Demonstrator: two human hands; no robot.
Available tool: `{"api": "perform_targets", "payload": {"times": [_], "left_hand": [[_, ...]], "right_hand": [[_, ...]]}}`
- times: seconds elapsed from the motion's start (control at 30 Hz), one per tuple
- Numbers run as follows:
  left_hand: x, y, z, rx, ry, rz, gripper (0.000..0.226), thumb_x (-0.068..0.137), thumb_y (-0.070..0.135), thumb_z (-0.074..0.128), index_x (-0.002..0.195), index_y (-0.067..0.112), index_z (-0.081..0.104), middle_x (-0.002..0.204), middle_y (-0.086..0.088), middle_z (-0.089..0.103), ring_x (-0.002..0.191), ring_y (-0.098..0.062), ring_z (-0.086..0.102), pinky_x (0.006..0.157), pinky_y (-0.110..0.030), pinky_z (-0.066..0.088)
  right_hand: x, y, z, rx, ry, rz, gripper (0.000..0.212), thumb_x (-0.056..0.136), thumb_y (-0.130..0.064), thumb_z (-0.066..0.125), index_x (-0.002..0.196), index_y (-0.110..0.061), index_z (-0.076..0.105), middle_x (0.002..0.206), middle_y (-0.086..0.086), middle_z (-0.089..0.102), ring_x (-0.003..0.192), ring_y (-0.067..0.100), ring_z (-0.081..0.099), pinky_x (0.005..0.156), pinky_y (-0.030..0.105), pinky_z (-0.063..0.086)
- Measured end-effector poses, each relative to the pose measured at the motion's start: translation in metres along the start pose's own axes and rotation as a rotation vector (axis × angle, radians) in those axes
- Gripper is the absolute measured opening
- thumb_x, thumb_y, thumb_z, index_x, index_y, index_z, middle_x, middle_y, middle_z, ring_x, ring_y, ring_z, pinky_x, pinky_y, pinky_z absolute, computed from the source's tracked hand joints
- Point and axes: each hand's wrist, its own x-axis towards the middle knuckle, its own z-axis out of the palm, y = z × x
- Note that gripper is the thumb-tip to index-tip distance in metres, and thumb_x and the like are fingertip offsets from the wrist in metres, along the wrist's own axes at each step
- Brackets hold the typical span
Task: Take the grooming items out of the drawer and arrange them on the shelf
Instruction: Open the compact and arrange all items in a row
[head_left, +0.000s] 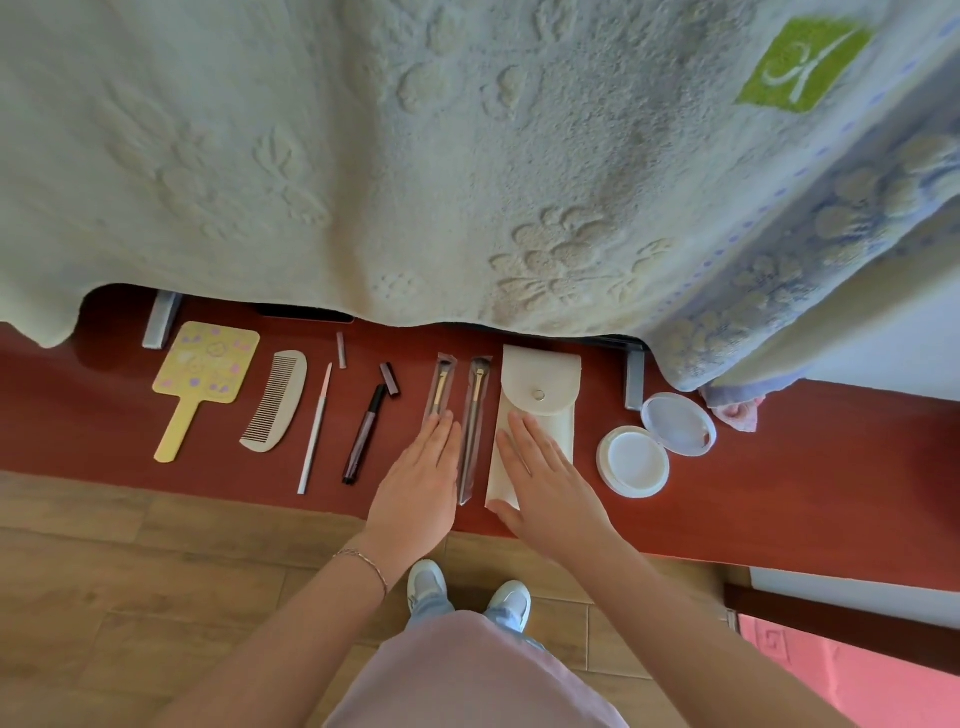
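On the red shelf, under a hanging towel, the items lie in a row: mirror, comb, a thin stick, a dark pen with its cap apart, two wrapped brushes, a white pouch and an open compact. The left hand lies flat, fingers straight and together, on the lower end of the left brush; the right hand lies flat on the pouch, fingers slightly spread; neither grips anything. As I judge it, a sideways nudge could roll the slick sleeved brushes out of line, or slide the pouch off the near edge; the loose cap may roll; the towel hem could drag items. No readable writing; only a white emblem on the towel's green patch.
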Motion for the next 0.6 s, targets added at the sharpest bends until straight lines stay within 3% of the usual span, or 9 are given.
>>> {"api": "perform_targets", "payload": {"times": [0.1, 0.17, 0.23, 0.27, 0.33, 0.47, 0.6], "left_hand": [[0.001, 0.0, -0.003, 0.023, 0.018, -0.007, 0.06, 0.081, 0.016, 0.066, 0.134, 0.001, 0.044, 0.142, -0.016, 0.043, 0.132, -0.026, 0.039, 0.102, -0.032, 0.032], [0.0, 0.0, -0.004, 0.043, 0.03, 0.011, 0.061, 0.079, 0.016, 0.068, 0.133, 0.001, 0.045, 0.141, -0.017, 0.043, 0.132, -0.028, 0.04, 0.102, -0.034, 0.033], [-0.002, 0.001, -0.004, 0.063, 0.032, 0.02, 0.064, 0.076, 0.016, 0.07, 0.134, 0.0, 0.045, 0.141, -0.017, 0.043, 0.132, -0.029, 0.038, 0.103, -0.035, 0.031], [-0.004, 0.002, -0.004, 0.073, 0.03, 0.016, 0.065, 0.075, 0.016, 0.071, 0.133, 0.0, 0.046, 0.141, -0.018, 0.043, 0.132, -0.03, 0.039, 0.103, -0.037, 0.03], [-0.006, 0.005, -0.003, 0.094, 0.019, 0.002, 0.066, 0.073, 0.017, 0.074, 0.131, -0.001, 0.048, 0.138, -0.019, 0.046, 0.129, -0.032, 0.041, 0.101, -0.038, 0.031], [-0.005, 0.012, -0.003, 0.086, 0.013, -0.023, 0.064, 0.076, 0.017, 0.072, 0.132, -0.002, 0.046, 0.139, -0.021, 0.045, 0.13, -0.033, 0.04, 0.101, -0.038, 0.033], [-0.002, 0.015, -0.005, 0.097, 0.02, -0.019, 0.067, 0.068, 0.017, 0.078, 0.126, -0.004, 0.052, 0.133, -0.022, 0.051, 0.124, -0.034, 0.047, 0.097, -0.038, 0.038]], "right_hand": [[-0.011, -0.001, -0.009, 0.082, 0.06, 0.023, 0.069, 0.094, -0.052, 0.031, 0.149, -0.023, 0.0, 0.154, -0.003, -0.014, 0.142, 0.018, -0.012, 0.113, 0.036, -0.001], [-0.028, 0.004, -0.013, 0.188, 0.215, 0.122, 0.057, 0.094, -0.048, 0.035, 0.144, -0.023, 0.028, 0.153, 0.002, 0.024, 0.142, 0.022, 0.018, 0.109, 0.041, 0.027], [-0.047, 0.016, -0.009, 0.239, 0.422, 0.227, 0.044, 0.09, -0.04, 0.044, 0.125, -0.016, 0.054, 0.126, 0.006, 0.057, 0.121, 0.024, 0.049, 0.084, 0.04, 0.053], [-0.056, 0.023, -0.005, 0.226, 0.502, 0.281, 0.039, 0.087, -0.035, 0.052, 0.117, -0.012, 0.058, 0.113, 0.008, 0.061, 0.108, 0.025, 0.054, 0.073, 0.038, 0.055], [-0.069, 0.038, 0.001, 0.21, 0.566, 0.434, 0.039, 0.078, -0.025, 0.071, 0.11, -0.006, 0.06, 0.101, 0.013, 0.06, 0.093, 0.029, 0.053, 0.068, 0.039, 0.053], [-0.076, 0.056, 0.004, 0.329, 0.542, 0.723, 0.057, 0.071, -0.034, 0.077, 0.11, 0.0, 0.052, 0.108, 0.018, 0.055, 0.103, 0.036, 0.05, 0.085, 0.043, 0.046], [-0.064, 0.062, 0.006, 0.403, 0.47, 0.75, 0.061, 0.075, -0.045, 0.071, 0.115, -0.005, 0.048, 0.116, 0.013, 0.056, 0.111, 0.032, 0.05, 0.088, 0.04, 0.045]]}}
